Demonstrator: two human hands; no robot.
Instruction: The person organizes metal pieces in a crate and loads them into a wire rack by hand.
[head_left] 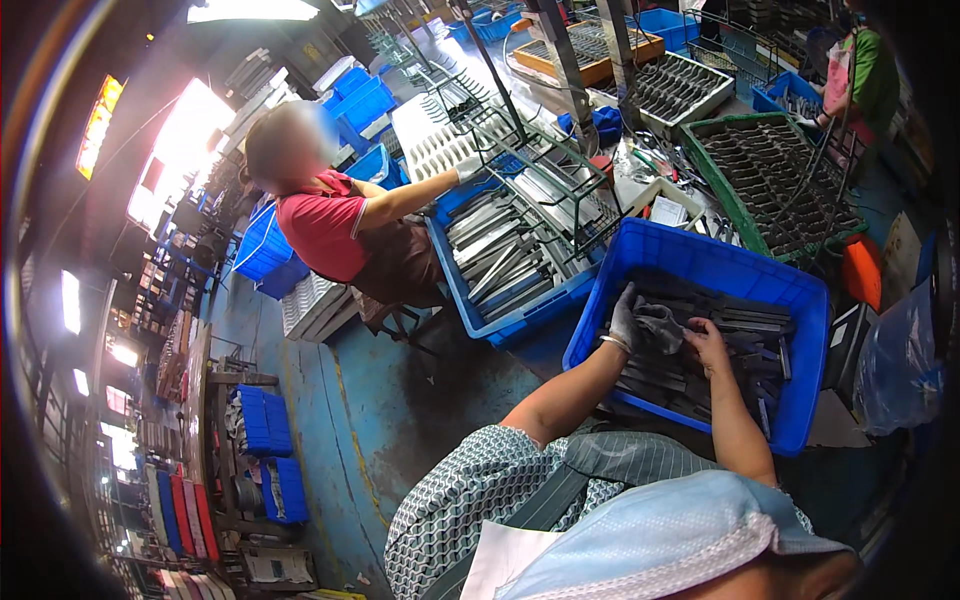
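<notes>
One crumpled grey glove [659, 326], over the blue bin [720, 260] nearer its left edge, lies just left of the bare right hand [709, 347], which pinches it; the gloved left hand [623, 320] adjoins its other side, grip unclear.

Grn crate [815, 239] w/ dk parts [775, 180]; blu bins [266, 420] lwr L.

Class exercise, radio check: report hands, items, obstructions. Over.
Left hand gloved; right hand bare, touching crumpled gray cloth, likely a glove. Dark flat strips below, in blue bin. Hands and cloth hide some strips.
</notes>
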